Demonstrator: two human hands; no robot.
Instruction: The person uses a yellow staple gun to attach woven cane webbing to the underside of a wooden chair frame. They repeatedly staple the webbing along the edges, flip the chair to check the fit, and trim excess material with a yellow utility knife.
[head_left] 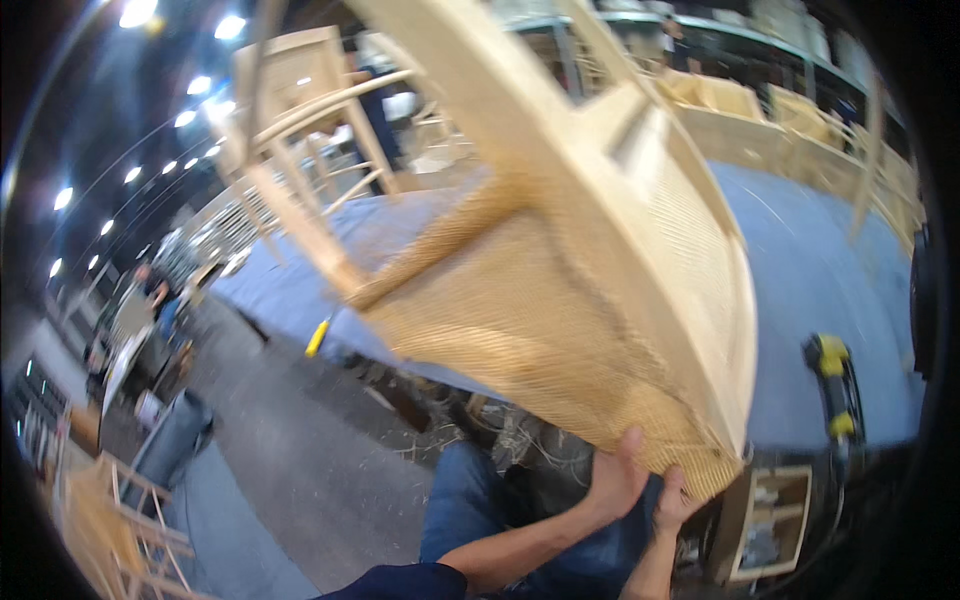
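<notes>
A pale wooden chair frame (590,190) with a tan woven cord panel (520,300) lies tilted before me on a blue-covered table (800,270). My left hand (618,478) grips the panel's lower edge near its corner, thumb on top and the other fingers mostly hidden. Just right of it, my right hand (676,502) pinches the same edge close to the corner. The weave wraps round the frame's rails there. Part of the picture is smeared by motion.
A yellow-and-black power tool (835,385) with a hose rests on the table at right. A yellow-handled tool (318,337) lies at its left edge. Below right stands a wooden box with compartments (770,520). Another chair (310,120) stands behind; cord scraps (530,435) lie below.
</notes>
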